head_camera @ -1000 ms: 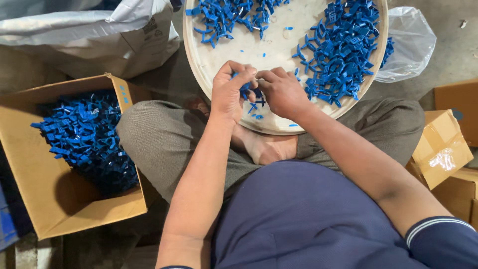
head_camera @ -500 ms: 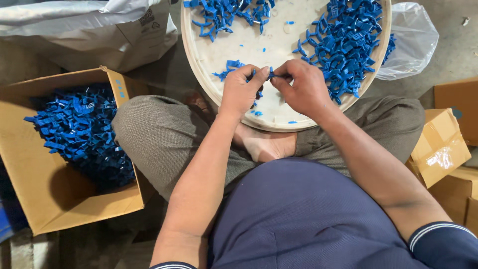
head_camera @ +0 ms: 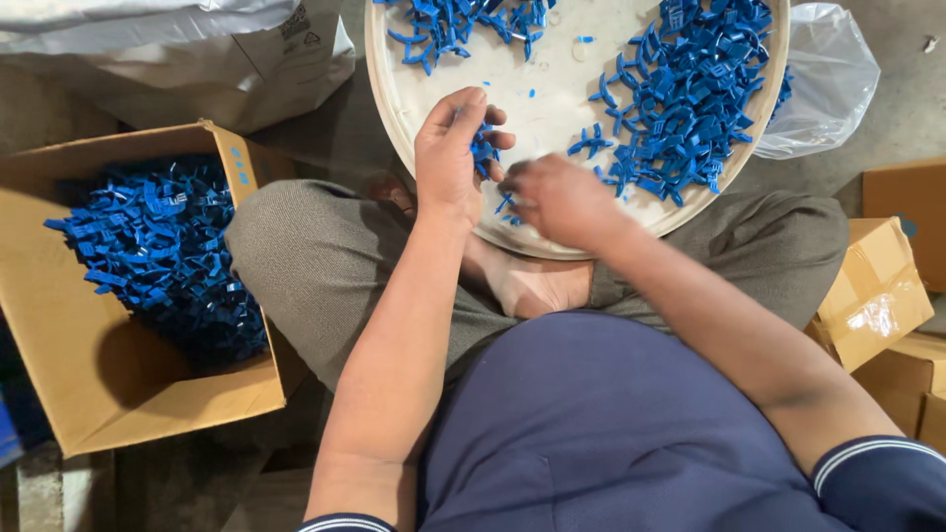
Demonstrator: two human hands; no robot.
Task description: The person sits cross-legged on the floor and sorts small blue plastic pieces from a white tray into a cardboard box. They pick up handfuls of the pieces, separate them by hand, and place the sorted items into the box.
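Two hands are seen at the near rim of a round white tray (head_camera: 552, 118), which rests on the crossed legs of a seated person. A small bunch of blue clips (head_camera: 483, 148) is gripped in the left hand (head_camera: 448, 158), the fingers curled round it above the tray's near edge. The right hand (head_camera: 562, 202) is blurred; it is closed loosely just beside the left, and whether anything is held in it cannot be told. A large heap of blue parts (head_camera: 690, 89) is piled on the right half of the tray, and a smaller heap (head_camera: 458, 25) lies at its far left edge, with a few loose pieces scattered between them on the bare white surface. An open cardboard box (head_camera: 108, 394) stands on the floor to the person's left, well apart from the tray, and is partly filled with more blue parts (head_camera: 158, 246). A white sack (head_camera: 177, 59) lies beyond the box. A clear plastic bag (head_camera: 823, 84) is seen past the tray's right rim, and taped brown cartons (head_camera: 877, 296) stand at the person's right.
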